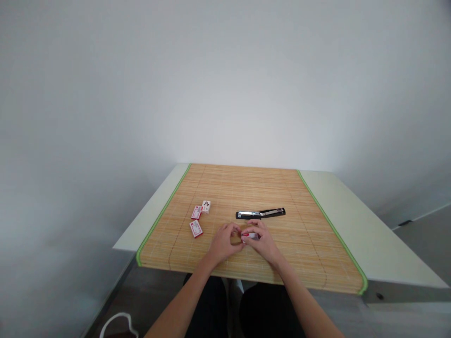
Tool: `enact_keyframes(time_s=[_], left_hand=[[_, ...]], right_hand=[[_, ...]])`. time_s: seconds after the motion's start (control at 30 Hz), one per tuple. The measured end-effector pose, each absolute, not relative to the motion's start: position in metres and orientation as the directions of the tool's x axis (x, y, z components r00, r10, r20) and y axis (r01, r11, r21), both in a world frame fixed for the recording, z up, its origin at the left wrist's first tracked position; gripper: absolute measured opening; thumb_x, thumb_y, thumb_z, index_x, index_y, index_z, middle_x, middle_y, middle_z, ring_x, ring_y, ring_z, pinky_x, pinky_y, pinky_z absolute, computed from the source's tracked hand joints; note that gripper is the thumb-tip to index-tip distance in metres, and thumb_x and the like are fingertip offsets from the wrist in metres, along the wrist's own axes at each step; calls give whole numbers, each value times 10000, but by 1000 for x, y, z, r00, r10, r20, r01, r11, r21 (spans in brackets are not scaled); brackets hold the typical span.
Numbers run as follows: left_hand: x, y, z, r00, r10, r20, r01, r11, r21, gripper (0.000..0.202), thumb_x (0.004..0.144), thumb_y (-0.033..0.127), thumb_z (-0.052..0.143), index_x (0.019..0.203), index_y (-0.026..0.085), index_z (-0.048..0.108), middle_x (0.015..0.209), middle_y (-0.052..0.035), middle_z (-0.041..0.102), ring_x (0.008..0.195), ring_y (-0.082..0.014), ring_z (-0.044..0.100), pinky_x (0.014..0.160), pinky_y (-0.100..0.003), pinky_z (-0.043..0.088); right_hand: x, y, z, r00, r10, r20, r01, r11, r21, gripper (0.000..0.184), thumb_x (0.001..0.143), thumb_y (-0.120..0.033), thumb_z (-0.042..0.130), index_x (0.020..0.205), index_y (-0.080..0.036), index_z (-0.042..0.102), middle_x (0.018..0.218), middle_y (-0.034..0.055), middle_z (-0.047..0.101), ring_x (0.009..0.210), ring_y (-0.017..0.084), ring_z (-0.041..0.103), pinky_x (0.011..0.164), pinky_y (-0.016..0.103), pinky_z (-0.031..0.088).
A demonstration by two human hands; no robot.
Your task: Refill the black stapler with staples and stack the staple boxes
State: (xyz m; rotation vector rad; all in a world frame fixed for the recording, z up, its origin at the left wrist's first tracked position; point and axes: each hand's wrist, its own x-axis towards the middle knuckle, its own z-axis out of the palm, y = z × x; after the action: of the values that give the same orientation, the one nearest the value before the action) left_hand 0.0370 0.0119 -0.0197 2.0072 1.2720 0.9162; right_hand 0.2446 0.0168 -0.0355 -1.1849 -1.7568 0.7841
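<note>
Both of my hands meet over the near middle of a bamboo mat (303, 234). My left hand (224, 242) and my right hand (262, 241) pinch a small red and white box (250, 235) between their fingertips, just above the mat. A black and silver stapler (260, 213) lies opened out flat right behind my hands. Three more small red and white boxes lie to the left: one (196, 228) nearest my left hand, one (196, 212) further back, and one (206, 206) beside it.
The mat with green edging covers a pale table (373, 234) set against a white wall. Bare table strips show at left and right. The floor lies to the right, and a white cord loop (118, 324) lies on the floor at lower left.
</note>
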Motion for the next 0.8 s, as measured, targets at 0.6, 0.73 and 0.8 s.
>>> enact_keyframes(time_s=[0.6,0.73,0.8], left_hand=[[36,13,-22,299,925,232,523,-363,771,394,737,297,818,1089,258,643,1059,-24,697,966,-231,639,885,-367,492],[35,15,-24,318,924,212,514,-356,781,474,689,216,823,1125,254,639,1083,-33,704,1010,-245,650,896,-373,499],[35,15,-24,317,925,210,513,-353,782,468,696,218,819,1127,256,641,1099,-36,704,1033,-249,650,911,-379,502]], right_hand=[[247,13,-23,-235,928,289,423,366,-829,161,847,-443,799,951,-320,811,1399,68,568,1374,301,465,1193,511,351],[233,12,-26,-258,925,279,464,372,-804,147,837,-432,809,937,-325,814,1400,65,559,1395,307,442,1197,517,335],[236,12,-28,-246,925,290,469,376,-799,145,838,-427,808,938,-322,810,1405,64,558,1388,305,455,1197,513,338]])
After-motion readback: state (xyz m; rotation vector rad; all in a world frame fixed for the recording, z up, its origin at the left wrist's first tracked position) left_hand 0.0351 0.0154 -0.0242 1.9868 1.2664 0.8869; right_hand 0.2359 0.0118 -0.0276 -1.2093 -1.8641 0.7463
